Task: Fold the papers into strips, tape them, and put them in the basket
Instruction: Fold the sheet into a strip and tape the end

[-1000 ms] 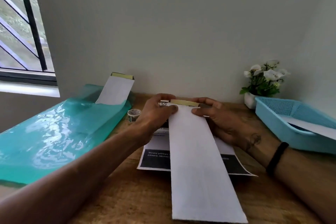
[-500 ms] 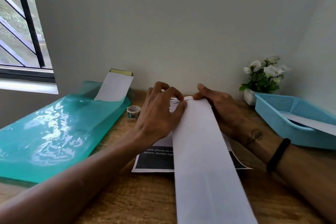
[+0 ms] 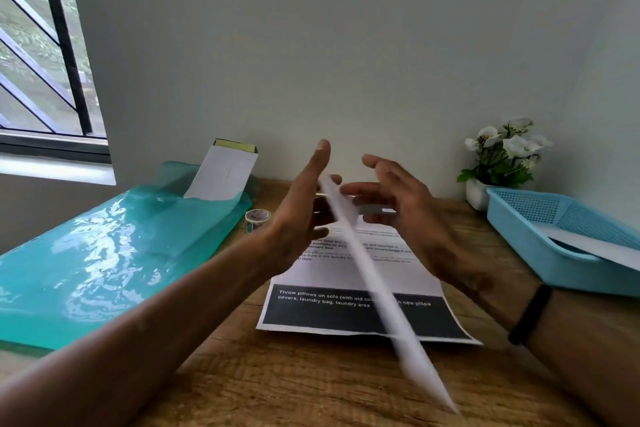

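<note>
Two bare hands meet at the middle of the frame over a wooden tabletop [image 3: 311, 388], against a plain wall. At left lies a large teal plastic folder [image 3: 104, 253]; at right, a blue basket [image 3: 540, 243] already holding one white strip. A printed sheet [image 3: 346, 309] lies flat below the hands. The folded paper strip [image 3: 367, 274] runs blurred and edge-on from the hands toward the lower right. The left hand [image 3: 301, 218] seems to hold its far end, fingers hidden behind it; the right hand [image 3: 398, 205] hovers beside it with fingers spread, holding nothing. The strip looks ready for the basket, a rightward carry over its near rim. A tape roll [image 3: 257, 218] stands left of the hands.
</note>
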